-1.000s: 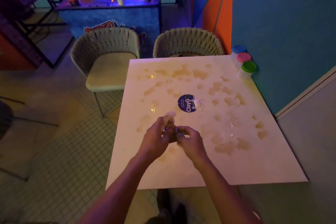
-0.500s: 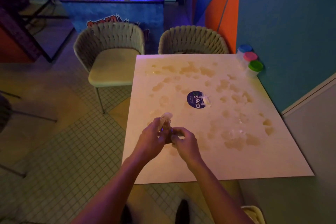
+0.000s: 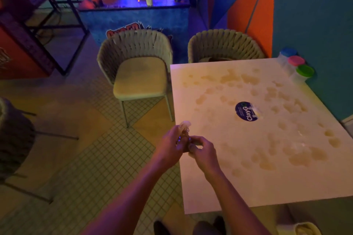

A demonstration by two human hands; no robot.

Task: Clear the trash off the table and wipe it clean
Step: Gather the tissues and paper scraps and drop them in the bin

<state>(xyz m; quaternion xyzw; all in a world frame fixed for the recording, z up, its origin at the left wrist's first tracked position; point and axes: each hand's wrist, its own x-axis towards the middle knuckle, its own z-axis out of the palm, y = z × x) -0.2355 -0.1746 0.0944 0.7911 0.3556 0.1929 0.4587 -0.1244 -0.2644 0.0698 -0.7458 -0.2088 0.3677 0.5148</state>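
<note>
My left hand [image 3: 172,144] grips a crumpled wrapper [image 3: 185,125], frame centre | right hand [image 3: 202,150] pinches its lower end | remaining scraps [image 3: 255,110] lie up-right on the stained surface [image 3: 219,187], nearer my right hand.

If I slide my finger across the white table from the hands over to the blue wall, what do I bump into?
Left hand with crumpled clear trash → right hand → round blue ClayG sticker → three tubs with blue, pink and green lids at the far corner of the table.
</note>
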